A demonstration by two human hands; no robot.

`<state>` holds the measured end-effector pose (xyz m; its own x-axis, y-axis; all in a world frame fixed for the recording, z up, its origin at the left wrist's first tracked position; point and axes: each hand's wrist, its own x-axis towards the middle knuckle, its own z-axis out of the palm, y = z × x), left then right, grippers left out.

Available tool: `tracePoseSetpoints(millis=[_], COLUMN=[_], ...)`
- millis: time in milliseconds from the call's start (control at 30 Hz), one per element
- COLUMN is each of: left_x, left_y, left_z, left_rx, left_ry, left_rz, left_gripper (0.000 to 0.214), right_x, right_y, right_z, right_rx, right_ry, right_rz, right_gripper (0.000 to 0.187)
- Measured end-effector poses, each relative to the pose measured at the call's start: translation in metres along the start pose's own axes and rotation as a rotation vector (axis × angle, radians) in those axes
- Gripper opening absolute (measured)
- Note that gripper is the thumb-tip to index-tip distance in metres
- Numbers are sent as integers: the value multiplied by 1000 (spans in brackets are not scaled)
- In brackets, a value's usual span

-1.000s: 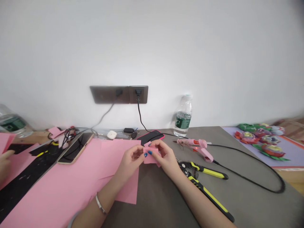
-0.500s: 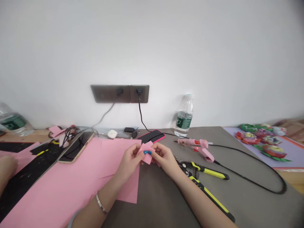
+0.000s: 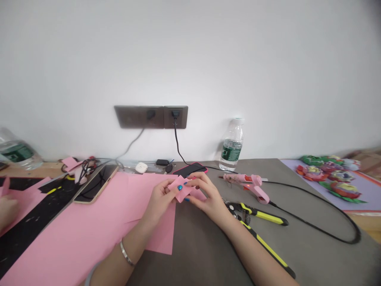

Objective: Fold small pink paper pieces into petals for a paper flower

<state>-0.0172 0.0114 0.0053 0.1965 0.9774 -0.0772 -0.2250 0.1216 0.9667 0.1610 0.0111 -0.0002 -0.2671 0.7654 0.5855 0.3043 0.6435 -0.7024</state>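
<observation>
Between my hands is a small folded piece of pink paper (image 3: 182, 194), held just above the table. My left hand (image 3: 163, 195) pinches it, thumb on top and the other fingers underneath. From the other side my right hand (image 3: 207, 194) grips the paper's right edge between thumb and fingers; part of the paper is hidden behind those fingers. Large pink paper sheets (image 3: 98, 226) lie under and beside my left forearm. A phone with a pink-red edge (image 3: 190, 170) lies just behind my hands.
To the right are a pink glue gun (image 3: 248, 183) with a black cord, yellow-black pliers (image 3: 264, 216), a water bottle (image 3: 231, 147) and several paper flowers (image 3: 342, 190). A phone (image 3: 97, 184) and a white case (image 3: 141, 167) are left. Another person's hand (image 3: 7, 212) is at far left.
My right thumb and fingers have moved from the paper's middle to its right edge and spread apart. The paper has turned slightly. At far left the other person's hand has shifted, raising pink paper.
</observation>
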Motion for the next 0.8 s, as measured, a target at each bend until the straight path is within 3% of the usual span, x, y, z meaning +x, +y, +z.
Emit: tracePoseSetpoints(millis=[300,533,800], left_x=[-5,-21,-23], left_y=[2,-8,-11], left_z=[9,30,32], left_rx=[-94,-105,-92], left_ry=[-43,-197,-249], left_rz=[-66,-313,-378], left_gripper=[32,33,28], right_x=[5,3,1], right_y=[-17,-49,-49], right_z=[-17,-44,-42], right_rx=[-44,-225,-238], right_ry=[-248,-538,-568], right_rz=[103,362,344], right_gripper=[21,25,21])
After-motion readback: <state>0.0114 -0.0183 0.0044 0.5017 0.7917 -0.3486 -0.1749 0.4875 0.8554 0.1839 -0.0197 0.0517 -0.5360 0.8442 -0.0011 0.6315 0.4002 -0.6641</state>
